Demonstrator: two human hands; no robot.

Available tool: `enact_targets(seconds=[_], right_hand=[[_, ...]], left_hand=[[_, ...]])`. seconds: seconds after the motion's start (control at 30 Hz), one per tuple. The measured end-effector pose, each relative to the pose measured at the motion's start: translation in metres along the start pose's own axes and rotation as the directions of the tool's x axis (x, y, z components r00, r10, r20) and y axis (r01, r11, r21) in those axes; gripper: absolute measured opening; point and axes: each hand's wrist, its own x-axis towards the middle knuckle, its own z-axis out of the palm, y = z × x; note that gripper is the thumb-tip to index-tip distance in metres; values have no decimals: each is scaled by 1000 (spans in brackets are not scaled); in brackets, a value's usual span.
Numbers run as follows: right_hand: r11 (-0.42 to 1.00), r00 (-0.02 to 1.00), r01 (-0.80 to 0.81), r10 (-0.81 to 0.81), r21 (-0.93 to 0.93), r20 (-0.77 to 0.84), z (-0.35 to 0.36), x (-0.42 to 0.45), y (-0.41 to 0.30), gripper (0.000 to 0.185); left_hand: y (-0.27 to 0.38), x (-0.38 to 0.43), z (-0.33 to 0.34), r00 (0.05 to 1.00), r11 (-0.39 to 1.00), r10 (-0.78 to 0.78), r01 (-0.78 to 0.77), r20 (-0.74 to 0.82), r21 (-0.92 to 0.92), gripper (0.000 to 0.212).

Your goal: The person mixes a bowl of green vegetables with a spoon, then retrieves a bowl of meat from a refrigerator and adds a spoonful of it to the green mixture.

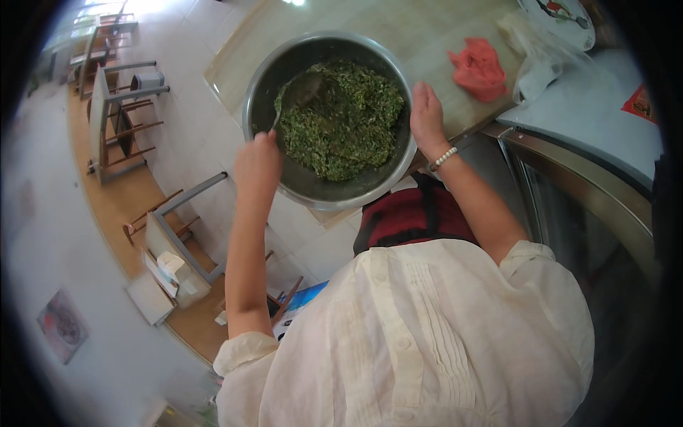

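A large stainless steel bowl (332,206) sits at the edge of the counter, tilted slightly in this view. Inside it lies a mass of finely chopped green filling (347,123). My left hand (259,163) is closed around the thin handle of a metal spoon (277,118) over the bowl's left rim. The spoon's head looks blurred and dips into the upper left of the filling. On the opposite side, my right hand (428,117) grips the bowl's outer wall near the rim, its fingers largely hidden. A beaded bracelet (444,158) circles that wrist.
Beyond my right hand, a crumpled red plastic bag (480,69) lies on the counter (427,32), near a clear plastic bag (539,66) and a patterned plate (568,21). A glass-fronted metal cabinet (576,181) stands at right. Tables (176,240) and chairs line the left wall.
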Motion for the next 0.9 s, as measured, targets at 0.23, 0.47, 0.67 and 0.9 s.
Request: enact_targets(seconds=[0.23, 0.47, 0.67, 0.9], right_hand=[[1000, 1000, 10, -10, 14, -21, 5, -5, -3, 38], [999, 999, 36, -37, -21, -37, 1, -2, -1, 37], [1000, 1000, 14, -14, 1, -10, 3, -6, -4, 37], [999, 999, 45, -45, 20, -20, 0, -1, -2, 37]], left_hand=[[53, -40, 30, 952, 972, 233, -228, 196, -51, 28], [11, 26, 10, 997, 996, 78, -76, -28, 46, 32], [-24, 56, 17, 987, 985, -158, 158, 0, 75, 31], [72, 13, -5, 801, 723, 597, -559, 40, 406, 7]])
